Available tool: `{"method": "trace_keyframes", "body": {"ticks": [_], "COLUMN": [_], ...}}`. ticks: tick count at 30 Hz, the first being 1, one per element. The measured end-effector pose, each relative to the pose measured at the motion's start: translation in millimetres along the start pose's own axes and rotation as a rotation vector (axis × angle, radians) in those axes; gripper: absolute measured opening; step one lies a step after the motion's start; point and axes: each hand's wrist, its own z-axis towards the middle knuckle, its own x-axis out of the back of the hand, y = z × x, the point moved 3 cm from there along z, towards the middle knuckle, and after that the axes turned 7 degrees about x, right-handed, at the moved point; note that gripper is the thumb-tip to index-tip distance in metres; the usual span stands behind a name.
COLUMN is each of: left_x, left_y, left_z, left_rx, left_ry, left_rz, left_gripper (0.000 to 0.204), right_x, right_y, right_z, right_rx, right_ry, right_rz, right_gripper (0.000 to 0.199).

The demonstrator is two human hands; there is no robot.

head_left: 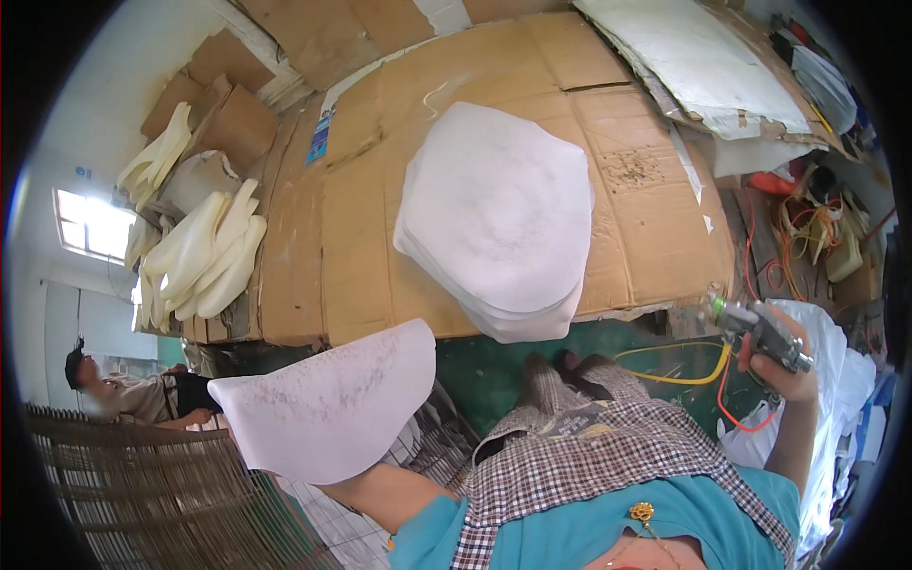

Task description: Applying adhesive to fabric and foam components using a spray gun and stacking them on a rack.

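Note:
My right hand (793, 370), raised at the right, is closed round a metal spray gun (768, 334) with a green tip pointing left. An orange hose hangs beneath the gun. On the left, a curved white sheet (328, 404) with reddish-grey speckles is held up in the air, apart from the table. My left forearm (389, 494) runs under this sheet, which hides the left hand and its fingers. A stack of similar white sheets (503, 204) lies on the cardboard-covered table (356, 252) in front of me; its top sheet has faint grey speckles.
Cream curved foam pieces (204, 252) are piled at the table's left. White sheets (703, 71) lie at the far right. A yellow hose (679, 380) loops below the table edge. A slatted rack (142, 494) stands lower left, with another person (142, 394) beyond. White plastic bags (836, 380) hang right.

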Motion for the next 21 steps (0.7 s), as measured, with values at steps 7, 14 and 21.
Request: {"method": "trace_keyframes", "body": {"ticks": [7,14,21], "left_x": [14,71,74], "left_y": [13,74,138], "left_z": [14,-1,-30], "left_rx": [0.044,0.296,0.384], "left_ry": [0.033,0.257,0.547], "left_rz": [-0.003,-0.566,-0.796], "left_gripper": [0.034,0.029,0.021], "right_x": [-4,52,-254], "right_y": [10,129,116], "right_z": [62,173,156], "right_rx": [0.079,0.278,-0.316], "right_ry": [-0.077,0.133,-0.96], "right_rz": [-0.027,-0.592,0.252], "right_gripper": [0.056,0.034,0.054]}}
